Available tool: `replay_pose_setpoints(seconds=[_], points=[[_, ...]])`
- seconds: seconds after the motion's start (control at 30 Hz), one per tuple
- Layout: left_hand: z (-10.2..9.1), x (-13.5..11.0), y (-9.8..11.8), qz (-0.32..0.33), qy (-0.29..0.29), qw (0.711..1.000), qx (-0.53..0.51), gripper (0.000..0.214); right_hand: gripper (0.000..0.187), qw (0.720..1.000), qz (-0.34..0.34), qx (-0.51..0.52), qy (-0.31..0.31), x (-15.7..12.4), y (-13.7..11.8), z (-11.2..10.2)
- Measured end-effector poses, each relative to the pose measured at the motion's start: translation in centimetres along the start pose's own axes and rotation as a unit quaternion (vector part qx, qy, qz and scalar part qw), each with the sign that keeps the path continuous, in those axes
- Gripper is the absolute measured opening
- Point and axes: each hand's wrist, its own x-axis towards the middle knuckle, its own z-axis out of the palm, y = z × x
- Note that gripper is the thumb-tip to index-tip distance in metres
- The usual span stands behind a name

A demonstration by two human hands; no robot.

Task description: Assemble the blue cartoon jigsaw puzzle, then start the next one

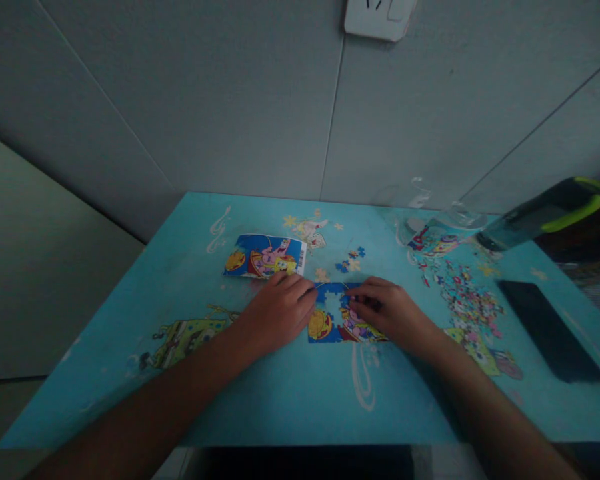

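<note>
A partly assembled jigsaw puzzle (321,325) lies flat on the table, blue with yellow and pink cartoon figures. Bare table shows through a gap in its upper middle. My left hand (291,301) rests along the puzzle's left edge, palm down, fingertips lying on its upper left corner. Over the right part, my right hand (384,305) pinches thumb and forefinger together at the side of the gap. A small blue puzzle piece seems to be between them, mostly hidden by the fingers. Behind my left hand lies a picture card (265,255) with a matching cartoon scene.
Several loose blue pieces (349,261) lie beyond the puzzle. To the right are a heap of mixed pieces (470,297), a dark phone-like slab (550,330), a clear plastic container (440,233) and a tilted dark bottle (535,213). A wall (260,120) borders the table's back edge.
</note>
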Motion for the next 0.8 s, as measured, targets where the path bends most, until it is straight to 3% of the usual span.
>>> replay_pose_setpoints(seconds=[0.3, 0.57, 0.7, 0.8], points=[[0.0, 0.0, 0.0, -0.003, -0.004, 1.000, -0.007, 0.023, 0.006, 0.998, 0.054, 0.025, 0.017, 0.2, -0.4, 0.0], [0.0, 0.1, 0.0, 0.006, 0.001, 1.000, 0.012, 0.023, 0.020, 0.986, 0.127, 0.018, 0.104, 0.8, 2.4, -0.5], [0.0, 0.1, 0.0, 0.009, 0.013, 1.000, 0.013, 0.022, 0.018, 0.975, 0.102, -0.078, 0.179, 2.0, 3.4, -0.7], [0.1, 0.1, 0.1, 0.011, 0.014, 1.000, 0.011, 0.022, 0.019, 0.978, 0.052, -0.094, 0.181, 3.6, 2.8, -0.4]])
